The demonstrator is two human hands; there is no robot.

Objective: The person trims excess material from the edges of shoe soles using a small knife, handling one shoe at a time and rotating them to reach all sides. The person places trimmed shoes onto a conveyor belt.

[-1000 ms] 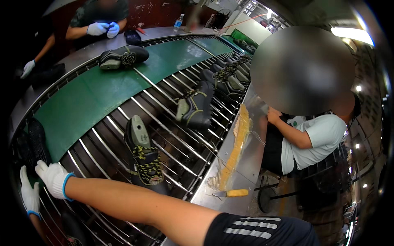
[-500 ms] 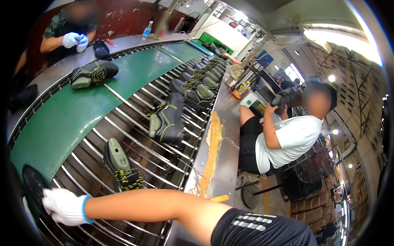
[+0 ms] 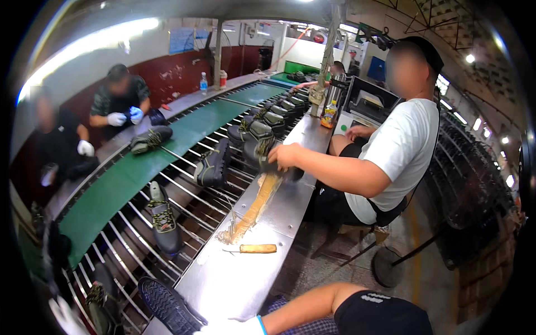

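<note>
My right hand, in a white glove with a blue cuff, is at the lower edge, washed out by glare. It grips one end of a black shoe, whose treaded sole faces up over the metal table edge. At the lower left, a blurred white glove appears to be my left hand; its fingers cannot be made out. Close to it, a green-and-black laced shoe lies on the rollers. Another laced shoe rests farther up the rollers, and a shoe on its side lies beyond that.
A wooden-handled tool and a strip of brown tape are on the metal table. Right, a seated co-worker reaches over the table to a shoe. Two more people sit beyond the curved green belt, which carries a shoe.
My right hand has come from the far left to the lower middle, now with a sole-up shoe. The view has shifted. The co-worker at right has reached toward the shoes on the rollers.
</note>
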